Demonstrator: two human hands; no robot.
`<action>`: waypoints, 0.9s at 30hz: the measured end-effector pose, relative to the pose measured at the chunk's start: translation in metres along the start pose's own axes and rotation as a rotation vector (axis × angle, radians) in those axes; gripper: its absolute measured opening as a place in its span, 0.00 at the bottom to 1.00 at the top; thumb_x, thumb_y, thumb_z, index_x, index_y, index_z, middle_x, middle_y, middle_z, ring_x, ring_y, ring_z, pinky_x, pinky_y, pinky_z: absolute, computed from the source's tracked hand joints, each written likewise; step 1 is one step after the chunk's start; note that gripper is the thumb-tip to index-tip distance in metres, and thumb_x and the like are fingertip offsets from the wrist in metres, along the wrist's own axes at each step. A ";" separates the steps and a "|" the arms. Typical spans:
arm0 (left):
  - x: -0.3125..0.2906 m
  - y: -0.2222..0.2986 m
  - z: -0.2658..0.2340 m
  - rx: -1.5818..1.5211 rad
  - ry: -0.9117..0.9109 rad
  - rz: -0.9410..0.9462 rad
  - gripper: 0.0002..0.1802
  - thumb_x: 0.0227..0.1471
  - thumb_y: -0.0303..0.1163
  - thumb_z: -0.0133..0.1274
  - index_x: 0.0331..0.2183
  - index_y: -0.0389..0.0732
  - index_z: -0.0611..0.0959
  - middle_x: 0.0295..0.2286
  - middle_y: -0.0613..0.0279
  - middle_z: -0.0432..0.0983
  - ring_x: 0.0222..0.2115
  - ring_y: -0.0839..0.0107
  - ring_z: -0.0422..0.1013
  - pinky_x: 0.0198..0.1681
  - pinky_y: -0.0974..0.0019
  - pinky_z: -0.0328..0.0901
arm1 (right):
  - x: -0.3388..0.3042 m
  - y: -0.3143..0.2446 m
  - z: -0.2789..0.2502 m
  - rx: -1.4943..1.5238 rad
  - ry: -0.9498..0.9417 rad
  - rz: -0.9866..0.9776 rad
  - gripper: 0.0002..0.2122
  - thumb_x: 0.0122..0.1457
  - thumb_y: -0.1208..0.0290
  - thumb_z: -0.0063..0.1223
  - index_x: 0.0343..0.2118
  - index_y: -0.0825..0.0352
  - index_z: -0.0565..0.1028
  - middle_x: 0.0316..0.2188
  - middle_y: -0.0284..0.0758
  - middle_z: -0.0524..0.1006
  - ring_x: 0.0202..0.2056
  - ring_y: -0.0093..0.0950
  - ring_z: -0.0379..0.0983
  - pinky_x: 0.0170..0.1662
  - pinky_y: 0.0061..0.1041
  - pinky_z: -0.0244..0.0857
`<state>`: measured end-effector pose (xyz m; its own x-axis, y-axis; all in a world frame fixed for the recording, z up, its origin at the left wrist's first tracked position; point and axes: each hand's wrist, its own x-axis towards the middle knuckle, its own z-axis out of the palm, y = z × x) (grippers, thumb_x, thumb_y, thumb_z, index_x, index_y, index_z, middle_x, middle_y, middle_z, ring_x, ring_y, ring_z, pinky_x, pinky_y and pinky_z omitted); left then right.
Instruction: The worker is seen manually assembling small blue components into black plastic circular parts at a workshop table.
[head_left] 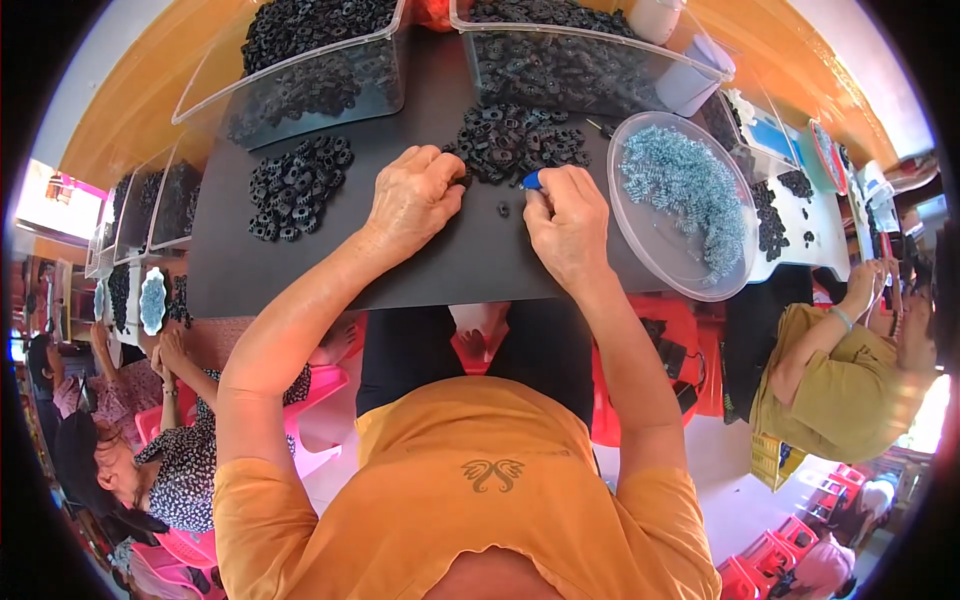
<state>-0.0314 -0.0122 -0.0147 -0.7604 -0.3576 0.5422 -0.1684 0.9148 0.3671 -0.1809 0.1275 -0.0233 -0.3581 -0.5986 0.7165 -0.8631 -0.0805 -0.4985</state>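
My left hand [415, 200] is closed in a pinch at the left edge of a loose pile of small black plastic parts [515, 140]. A dark part shows at its fingertips, partly hidden by the fingers. My right hand [568, 222] is closed around a small tool with a blue end [531, 181]; most of it is hidden in the fist. Between the hands a single black part [503, 209] lies on the dark table [400, 285]. To the right, a round clear lid-like tray [625, 225] holds many pale blue coil springs [680, 180].
Another heap of black parts [300, 185] lies left. Two clear bins [390, 75] of black parts stand at the back, with a whitish cup [695, 75] in the right one. A thin rod [600, 127] lies by the tray. Other people [850, 370] work on both sides.
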 end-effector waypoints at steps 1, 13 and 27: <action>0.000 0.002 -0.004 0.024 -0.018 0.011 0.11 0.38 0.27 0.61 0.28 0.38 0.78 0.24 0.59 0.71 0.29 0.59 0.69 0.32 0.60 0.64 | 0.000 0.000 0.000 -0.002 -0.001 -0.001 0.07 0.43 0.85 0.54 0.26 0.69 0.71 0.21 0.37 0.69 0.25 0.36 0.67 0.28 0.32 0.61; -0.004 0.015 0.002 0.048 0.013 0.007 0.14 0.37 0.29 0.62 0.32 0.42 0.80 0.25 0.60 0.70 0.29 0.60 0.69 0.32 0.61 0.65 | -0.001 0.002 0.000 -0.098 -0.041 0.050 0.06 0.44 0.82 0.53 0.26 0.69 0.71 0.24 0.41 0.71 0.31 0.41 0.69 0.33 0.37 0.63; 0.001 0.014 0.006 0.262 -0.070 0.079 0.10 0.37 0.25 0.57 0.27 0.38 0.75 0.25 0.57 0.70 0.30 0.57 0.69 0.32 0.57 0.65 | -0.003 0.008 -0.004 0.258 -0.001 0.375 0.04 0.48 0.81 0.54 0.28 0.70 0.73 0.21 0.35 0.73 0.21 0.27 0.69 0.26 0.26 0.62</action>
<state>-0.0384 0.0016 -0.0134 -0.8173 -0.2780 0.5047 -0.2566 0.9599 0.1131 -0.1879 0.1313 -0.0273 -0.6290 -0.6247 0.4627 -0.5566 -0.0537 -0.8291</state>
